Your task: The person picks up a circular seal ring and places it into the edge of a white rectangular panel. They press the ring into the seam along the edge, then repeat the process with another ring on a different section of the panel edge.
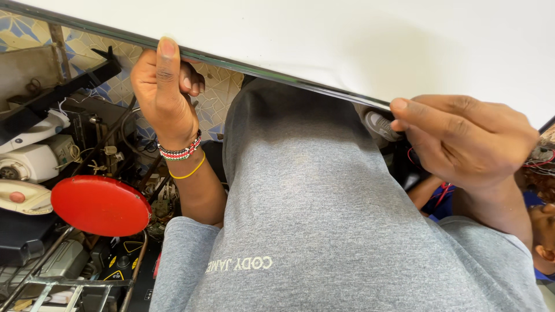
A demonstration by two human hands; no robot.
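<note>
Looking down from the head camera, the person holds a big flat white panel (347,40) with a thin dark edge, up in front of the grey shirt (312,219). The step in hand looks like lifting or carrying this panel by its lower edge. The left hand (166,89) grips the edge near its left end, with the thumb up on the near side and the other fingers curled shut behind it. The left wrist wears a bead bracelet (180,151) and a thin yellow band (188,170), and the arm bends up from below. The right hand (462,138) pinches the edge further right, thumb on top and fingers tucked under, closed on the panel. I think the next move needs both hands to keep a firm, even grip so the panel stays level. To the left are a round red disc (99,205), white irons (32,156) and tangled wires.
</note>
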